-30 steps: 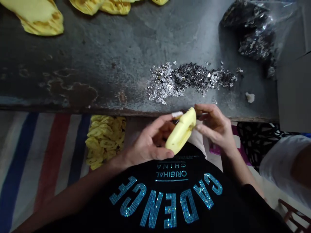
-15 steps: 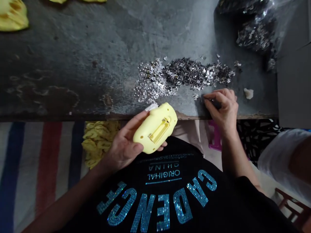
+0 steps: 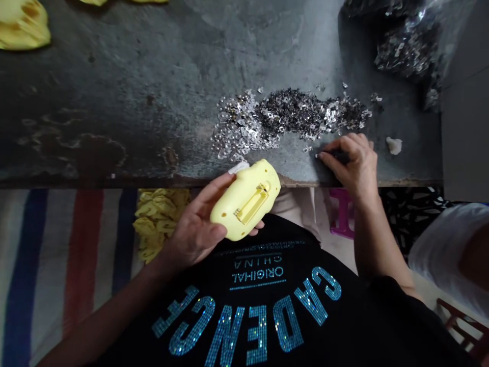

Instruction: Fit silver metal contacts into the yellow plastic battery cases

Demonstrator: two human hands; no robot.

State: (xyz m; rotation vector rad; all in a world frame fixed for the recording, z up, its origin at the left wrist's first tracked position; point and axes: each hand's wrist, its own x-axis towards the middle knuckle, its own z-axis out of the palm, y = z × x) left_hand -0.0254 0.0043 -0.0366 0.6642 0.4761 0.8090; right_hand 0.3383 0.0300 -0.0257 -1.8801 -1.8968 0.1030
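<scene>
My left hand (image 3: 200, 224) is wrapped around a pale yellow plastic housing (image 3: 229, 201). Its open battery compartment (image 3: 252, 206) faces up and shows metal contacts at both ends. White wrapping (image 3: 239, 167) covers one of this hand's fingertips. Over the table's front edge, my right hand (image 3: 353, 160) is closed in a pinch, fingertips low near the tabletop. A tiny bright bit shows at the fingertips and something dark lies under the curled fingers; I cannot make out either. Just left of these fingertips lies a small metal contact piece (image 3: 307, 149), and behind it spreads a pile of such pieces (image 3: 294, 114).
A clear bag of metal pieces (image 3: 407, 53) stands at the back right of the grey table (image 3: 171, 66). A white lump (image 3: 393, 146) lies right of my hand. Yellow parts (image 3: 23, 25) lie back left; more yellow pieces (image 3: 160, 219) are heaped below the edge. A pink stool (image 3: 342, 214) stands underneath.
The view has shifted slightly. My right hand's fingertips have moved a little left and a tiny bright bit now shows at them. My left hand keeps its hold on the yellow housing.
</scene>
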